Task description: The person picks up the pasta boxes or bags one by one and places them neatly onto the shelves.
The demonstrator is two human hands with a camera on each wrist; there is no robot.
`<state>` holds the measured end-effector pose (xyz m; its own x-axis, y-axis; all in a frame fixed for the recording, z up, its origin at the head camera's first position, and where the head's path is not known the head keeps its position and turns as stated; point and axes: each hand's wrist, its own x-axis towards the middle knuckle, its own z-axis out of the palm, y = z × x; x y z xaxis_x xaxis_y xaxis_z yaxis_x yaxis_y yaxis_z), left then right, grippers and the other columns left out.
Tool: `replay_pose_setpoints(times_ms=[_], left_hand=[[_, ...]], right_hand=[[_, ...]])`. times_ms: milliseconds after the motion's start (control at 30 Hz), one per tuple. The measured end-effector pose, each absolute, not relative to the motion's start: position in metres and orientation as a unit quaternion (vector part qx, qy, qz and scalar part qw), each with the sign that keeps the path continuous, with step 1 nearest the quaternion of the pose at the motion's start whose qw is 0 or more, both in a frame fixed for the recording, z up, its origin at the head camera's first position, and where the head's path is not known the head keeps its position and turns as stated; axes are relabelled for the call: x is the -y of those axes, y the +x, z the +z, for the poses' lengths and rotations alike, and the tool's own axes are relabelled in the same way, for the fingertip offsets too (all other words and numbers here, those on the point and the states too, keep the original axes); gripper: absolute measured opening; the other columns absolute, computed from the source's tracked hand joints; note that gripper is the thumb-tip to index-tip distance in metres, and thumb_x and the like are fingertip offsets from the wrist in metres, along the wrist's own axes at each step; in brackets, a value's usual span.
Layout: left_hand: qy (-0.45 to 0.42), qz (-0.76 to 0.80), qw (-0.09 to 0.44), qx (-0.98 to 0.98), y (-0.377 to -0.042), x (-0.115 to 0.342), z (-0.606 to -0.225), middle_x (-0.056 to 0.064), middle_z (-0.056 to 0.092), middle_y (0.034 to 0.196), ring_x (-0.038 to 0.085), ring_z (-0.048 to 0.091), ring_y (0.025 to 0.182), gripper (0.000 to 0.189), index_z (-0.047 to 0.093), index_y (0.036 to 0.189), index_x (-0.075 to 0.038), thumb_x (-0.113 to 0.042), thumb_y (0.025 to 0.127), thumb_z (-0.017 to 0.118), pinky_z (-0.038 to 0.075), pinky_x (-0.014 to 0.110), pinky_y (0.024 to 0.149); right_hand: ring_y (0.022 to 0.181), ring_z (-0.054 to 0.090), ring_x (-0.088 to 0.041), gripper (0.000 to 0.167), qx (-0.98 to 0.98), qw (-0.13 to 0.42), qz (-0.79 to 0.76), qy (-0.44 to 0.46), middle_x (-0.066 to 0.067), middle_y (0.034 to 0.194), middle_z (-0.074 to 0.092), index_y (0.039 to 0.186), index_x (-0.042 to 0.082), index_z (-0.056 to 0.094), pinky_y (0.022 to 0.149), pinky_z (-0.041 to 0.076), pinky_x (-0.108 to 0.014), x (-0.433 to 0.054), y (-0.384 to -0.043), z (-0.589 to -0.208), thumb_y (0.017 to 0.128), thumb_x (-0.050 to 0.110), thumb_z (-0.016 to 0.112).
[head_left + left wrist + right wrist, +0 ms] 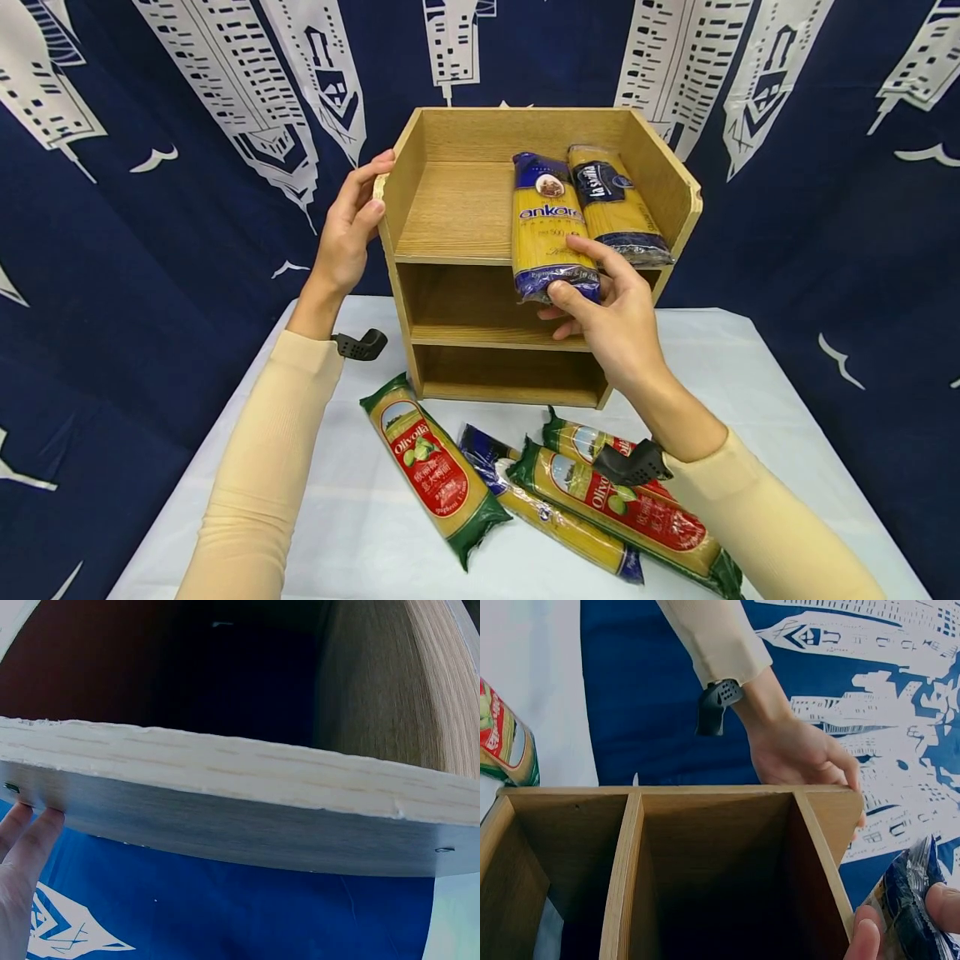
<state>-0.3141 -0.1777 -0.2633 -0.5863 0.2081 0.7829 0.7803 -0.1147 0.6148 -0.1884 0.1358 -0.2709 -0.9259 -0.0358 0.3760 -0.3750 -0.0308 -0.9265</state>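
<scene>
My right hand [618, 321] grips the lower end of a yellow-and-blue Ankara spaghetti pack [551, 233], thumb on its front and some fingers beneath. That pack leans over the front edge of the top tier of a wooden shelf [457, 212]. Beside it on the same tier lies a La Sicilia spaghetti pack [618, 204]. In the right wrist view the pack's crinkled dark blue end [911, 907] shows between thumb and fingers. My left hand [351, 221] touches the shelf's left side panel; in the left wrist view straight fingertips [49, 821] meet its outer face.
On the white table [330, 500] before the shelf lie a green-ended Olivoilà spaghetti pack [435, 471], a blue-and-yellow pack [547, 508] and two more Olivoilà packs [630, 504], partly overlapping. Two lower compartments [495, 304] open to the front. A dark blue patterned cloth [187, 208] hangs behind.
</scene>
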Motion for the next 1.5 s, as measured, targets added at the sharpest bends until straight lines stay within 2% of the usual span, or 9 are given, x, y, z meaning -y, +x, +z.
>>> replay_pose_setpoints(times_ms=[300, 633, 867, 1133, 1500], left_hand=[[-0.402, -0.630, 0.226, 0.625, -0.316, 0.179, -0.264, 0.010, 0.042, 0.157, 0.031, 0.042, 0.140, 0.048, 0.051, 0.142, -0.002, -0.021, 0.099, 0.051, 0.045, 0.041, 0.103], [-0.406, -0.631, 0.225, 0.621, -0.315, 0.178, -0.263, 0.012, 0.042, 0.157, 0.031, 0.042, 0.140, 0.047, 0.052, 0.142, -0.002, -0.019, 0.098, 0.051, 0.044, 0.040, 0.104], [-0.402, -0.632, 0.228, 0.622, -0.314, 0.178, -0.263, 0.013, 0.042, 0.157, 0.030, 0.042, 0.140, 0.047, 0.052, 0.142, -0.002, -0.020, 0.098, 0.051, 0.043, 0.040, 0.105], [-0.402, -0.634, 0.227, 0.620, -0.314, 0.177, -0.264, 0.013, 0.041, 0.158, 0.030, 0.040, 0.142, 0.047, 0.051, 0.142, -0.002, -0.018, 0.098, 0.050, 0.043, 0.041, 0.105], [-0.415, -0.637, 0.228, 0.608, -0.314, 0.175, -0.263, 0.018, 0.039, 0.158, 0.031, 0.041, 0.141, 0.046, 0.051, 0.141, 0.000, -0.017, 0.098, 0.050, 0.043, 0.040, 0.105]], right_hand=[[0.060, 0.073, -0.026, 0.057, 0.679, 0.109, 0.712, 0.142, -0.016, 0.104, 0.071, 0.148, 0.013, 0.050, 0.045, 0.054, -0.032, -0.138, -0.199, -0.267, 0.095, 0.009, 0.070], [0.050, 0.069, -0.028, 0.054, 0.715, 0.182, 0.663, 0.126, -0.015, 0.087, 0.073, 0.143, 0.013, 0.056, 0.041, 0.052, -0.034, -0.133, -0.211, -0.271, 0.093, 0.019, 0.075], [0.049, 0.069, -0.026, 0.052, 0.727, 0.211, 0.643, 0.117, -0.018, 0.087, 0.074, 0.141, 0.014, 0.058, 0.041, 0.052, -0.033, -0.131, -0.215, -0.272, 0.093, 0.021, 0.076], [0.049, 0.068, -0.021, 0.052, 0.744, 0.233, 0.620, 0.089, -0.018, 0.097, 0.074, 0.140, 0.016, 0.059, 0.044, 0.052, -0.031, -0.129, -0.219, -0.271, 0.092, 0.021, 0.077], [0.051, 0.069, -0.021, 0.059, 0.729, 0.223, 0.638, 0.106, -0.019, 0.099, 0.073, 0.147, 0.016, 0.055, 0.047, 0.055, -0.031, -0.131, -0.217, -0.273, 0.092, 0.016, 0.076]])
